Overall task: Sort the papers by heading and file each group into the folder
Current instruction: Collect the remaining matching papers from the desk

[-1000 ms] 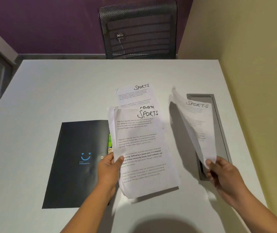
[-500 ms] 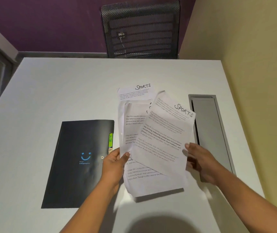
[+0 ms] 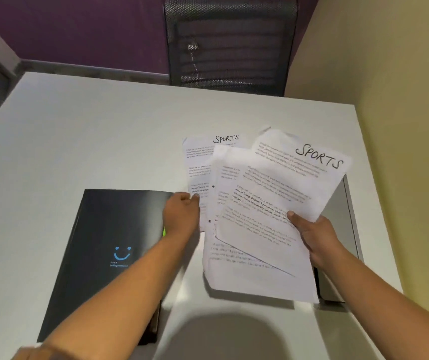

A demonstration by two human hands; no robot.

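Work going on at the white table [image 3: 91, 131], both hands at the papers.

Right hand [image 3: 315, 237]: clamping the top sheet [image 3: 281, 193] at its near right edge, thumb lying on the printed face, fingers tucking underneath out of sight. Holding it slanted, with the handwritten SPORTS heading at the far right end, so stretching up and away from the hand toward the table's far side. Overlapping the second sheet [image 3: 247, 276], which is spreading out beneath and sticking out toward the near edge; whether gripping that one as well, cannot tell. Hiding part of the grey hatch [image 3: 343, 229] set into the table along the right side.

Left hand [image 3: 181, 214]: reaching across the far right corner of the black folder [image 3: 109, 242], fingers curling together at the left edge of the far sheet [image 3: 200, 157]. Touching that edge, but pinching it or merely resting against it, cannot tell, being blurred. Far sheet lying flat on the table, also headed SPORTS, running away from the fingertips and slipping under the other two on its right.

Folder lying on the table just left of the papers, passing under the left forearm, blue smile mark facing up, green tab [image 3: 164, 231] peeking out at its right edge beside the wrist. Black mesh chair [image 3: 230, 42] standing at the table's far side.
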